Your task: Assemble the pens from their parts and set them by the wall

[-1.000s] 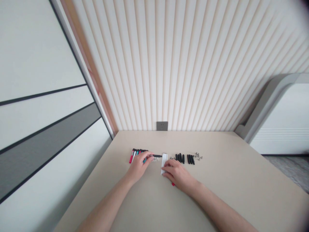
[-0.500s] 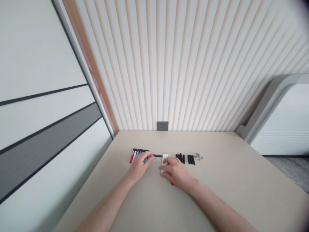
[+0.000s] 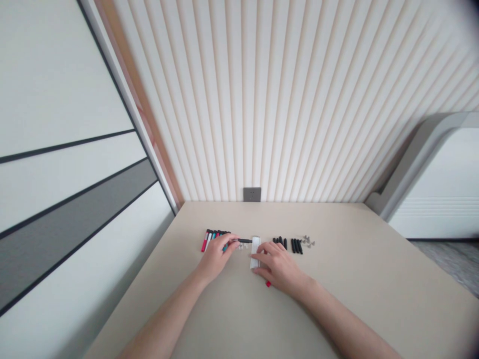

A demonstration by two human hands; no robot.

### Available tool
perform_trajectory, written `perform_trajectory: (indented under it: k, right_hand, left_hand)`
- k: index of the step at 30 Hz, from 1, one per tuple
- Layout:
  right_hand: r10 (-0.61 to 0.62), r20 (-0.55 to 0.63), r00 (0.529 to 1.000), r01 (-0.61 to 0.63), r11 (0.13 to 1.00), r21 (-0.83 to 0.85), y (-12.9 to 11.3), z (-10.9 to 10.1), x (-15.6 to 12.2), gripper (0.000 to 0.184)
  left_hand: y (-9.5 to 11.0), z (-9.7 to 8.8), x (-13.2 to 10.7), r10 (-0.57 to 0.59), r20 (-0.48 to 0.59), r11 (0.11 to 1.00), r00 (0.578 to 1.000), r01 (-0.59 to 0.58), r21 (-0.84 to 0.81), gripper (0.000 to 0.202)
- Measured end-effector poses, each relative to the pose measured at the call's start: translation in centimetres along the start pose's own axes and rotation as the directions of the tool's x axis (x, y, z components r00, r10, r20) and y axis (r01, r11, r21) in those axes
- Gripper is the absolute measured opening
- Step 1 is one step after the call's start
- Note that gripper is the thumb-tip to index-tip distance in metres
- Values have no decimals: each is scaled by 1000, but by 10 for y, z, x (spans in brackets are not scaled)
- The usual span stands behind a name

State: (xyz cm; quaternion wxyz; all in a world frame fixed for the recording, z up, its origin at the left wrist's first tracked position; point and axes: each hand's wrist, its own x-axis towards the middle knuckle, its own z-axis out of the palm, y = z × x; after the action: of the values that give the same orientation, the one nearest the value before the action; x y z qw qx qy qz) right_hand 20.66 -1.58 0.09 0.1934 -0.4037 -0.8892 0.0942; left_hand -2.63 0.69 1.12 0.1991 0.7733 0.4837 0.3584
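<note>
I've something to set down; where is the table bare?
Bare: the strip between wall and pens; right of the gray pieces; nearer than the red piece, between the forearms. Crowded: the middle row, where left hand, right hand, white sticks and black tubes sit close.

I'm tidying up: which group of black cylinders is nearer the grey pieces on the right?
The further-right group, beside the grey pieces; the other group lies close to the right hand.
</note>
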Motion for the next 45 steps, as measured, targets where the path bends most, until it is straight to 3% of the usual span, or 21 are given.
perform_trajectory:
  k: [9, 13, 19, 25, 31, 38, 45]
  right_hand:
    - [55, 5, 998, -55, 997, 55, 7, 0, -5, 26]
    - [109, -84, 991, -91, 976, 197, 1, 1, -3, 22]
    - [233, -163, 959, -133, 875, 465, -9, 2, 0, 19]
    - [268, -202, 942, -126, 841, 527, -14, 5, 3, 15]
    - [249, -223, 943, -147, 909, 390, -1, -1, 0, 16]
    - [322, -274, 906, -324, 945, 36, 32, -5, -5, 18]
    - [307, -211, 928, -343, 925, -161, 24, -2, -1, 21]
  left_hand:
    - [0, 3, -1, -7, 2, 1000, 1000, 7, -27, 16]
    - [3, 6, -2, -62, 23, 991, 998, 64, -118, 17]
    - [16, 16, -5, -104, 85, 967, 991, 121, -226, 19]
    - [25, 27, -8, -89, 102, 956, 991, 114, -271, 19]
    - [25, 26, -7, -117, 68, 962, 991, 130, -241, 20]
    - [11, 17, -5, -142, 5, 973, 990, 140, -183, 22]
    - [11, 17, -5, -124, 20, 978, 992, 126, -164, 22]
